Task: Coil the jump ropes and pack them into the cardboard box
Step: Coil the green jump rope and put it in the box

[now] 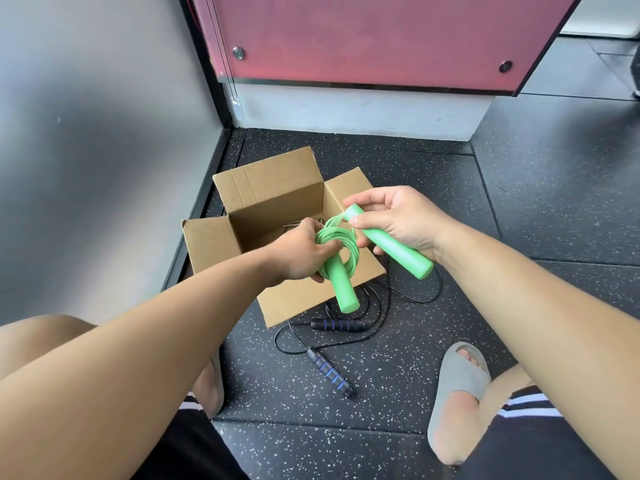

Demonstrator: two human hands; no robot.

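An open cardboard box (270, 192) sits on the dark speckled floor. Over its near edge my left hand (299, 252) grips the coiled green cord (341, 239) together with one green foam handle (343, 287), which points down toward me. My right hand (401, 220) holds the second green handle (394, 245) just right of the coil, its cord end pinched at the top. A black jump rope lies uncoiled on the floor in front of the box, with two black-and-blue handles (337, 324) (330, 372). Something thin and grey shows inside the box, partly hidden by my left hand.
A grey wall (97, 133) runs along the left, close to the box. A red panel (363, 36) on a white base stands behind it. My feet in grey slides (460, 379) rest on the floor either side of the black rope.
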